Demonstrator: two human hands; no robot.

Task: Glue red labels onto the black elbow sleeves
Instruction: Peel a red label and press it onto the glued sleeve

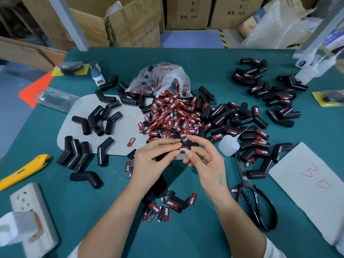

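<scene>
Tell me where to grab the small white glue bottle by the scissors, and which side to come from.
Grip the glue bottle round its squat white body with the right hand, coming from the near left, where the mat shows. Its thin nozzle slants up to the right over the labelled sleeves, and the scissors lie just below, so those sides are crowded.

Even, bright overhead light, soft shadows only, mild glare on the plastic bag (163, 77) and glossy sleeves (104, 118), centre sharp, strong wide-angle bending toward the frame edges, with smeared blur at the table's (186, 237) right and left edges.
</scene>
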